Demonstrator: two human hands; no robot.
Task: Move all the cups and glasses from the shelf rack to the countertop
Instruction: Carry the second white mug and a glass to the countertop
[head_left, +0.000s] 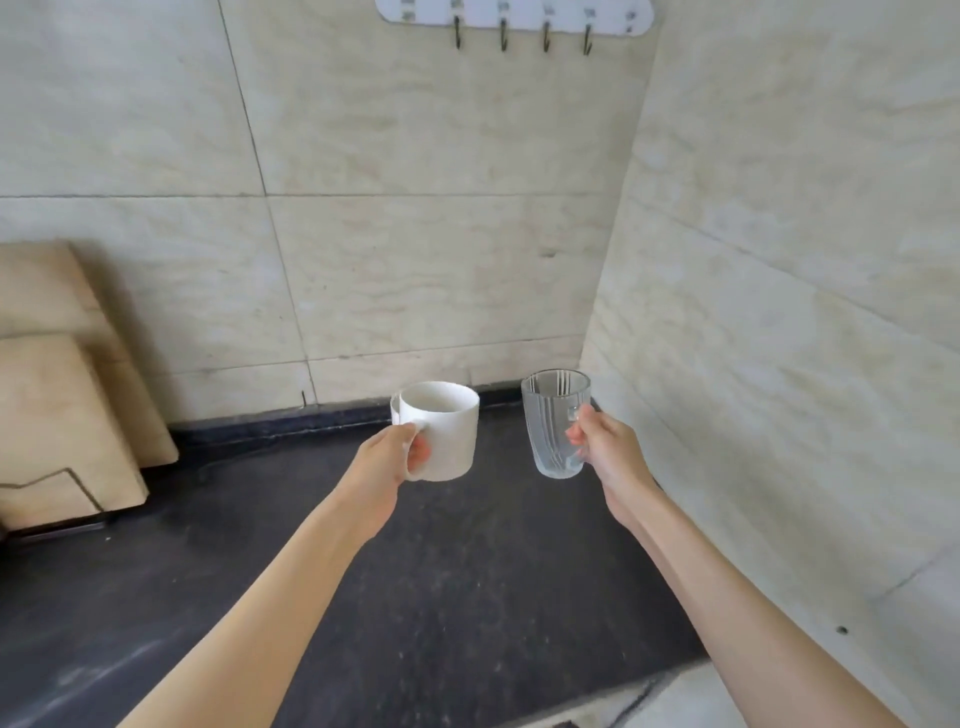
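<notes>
My left hand grips the handle of a white ceramic mug, held upright over the dark countertop near the back wall. My right hand holds a clear glass mug with white stripes by its handle, upright, close to the corner where the two tiled walls meet. Whether the bases touch the countertop I cannot tell. The shelf rack is out of view.
Two wooden cutting boards lean against the back wall at the left. A white hook strip hangs high on the wall. A tiled side wall closes off the right. A pale edge borders the counter at bottom right.
</notes>
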